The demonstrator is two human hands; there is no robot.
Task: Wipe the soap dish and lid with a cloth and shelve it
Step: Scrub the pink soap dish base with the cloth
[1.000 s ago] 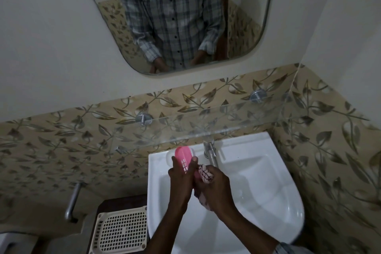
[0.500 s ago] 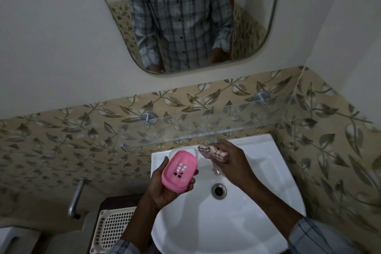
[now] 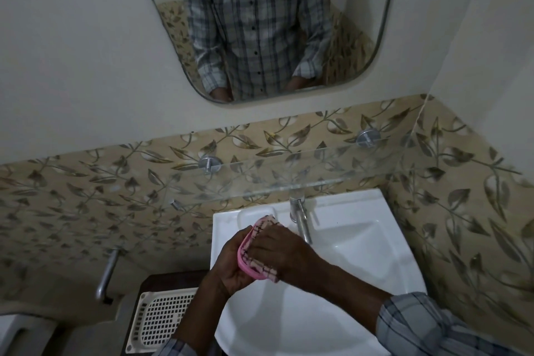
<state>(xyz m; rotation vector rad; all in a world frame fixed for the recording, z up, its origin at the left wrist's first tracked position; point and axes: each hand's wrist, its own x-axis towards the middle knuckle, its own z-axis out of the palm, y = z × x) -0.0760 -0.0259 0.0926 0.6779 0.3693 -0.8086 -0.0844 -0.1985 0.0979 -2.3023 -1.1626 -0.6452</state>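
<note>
Dish (image 3: 242,258): pink, I see only its rim showing between the two hands, held over the sink's left side, clear of the basin.
Cloth (image 3: 264,229): pink-and-white check, pressed onto the dish, bunched ends poking out above and below my right hand.
Left hand (image 3: 231,261): grip clenched around the dish from the left and underneath.
Right hand (image 3: 284,253): lies flat over the cloth, grip clamped on it, fingers pointing left.
Sink (image 3: 361,246): white, in the room's right corner; hands hover over its left half.
Tap (image 3: 300,218): chrome, at the sink's back edge, just right of the cloth.
Shelf (image 3: 289,179): glass, on the tiled wall above the sink's back edge.
Mirror (image 3: 260,23): above the shelf, I see a checked shirt reflected.
Basket (image 3: 161,319): white, perforated, left of the sink's front edge.
Lid: I cannot tell it apart from the dish.
</note>
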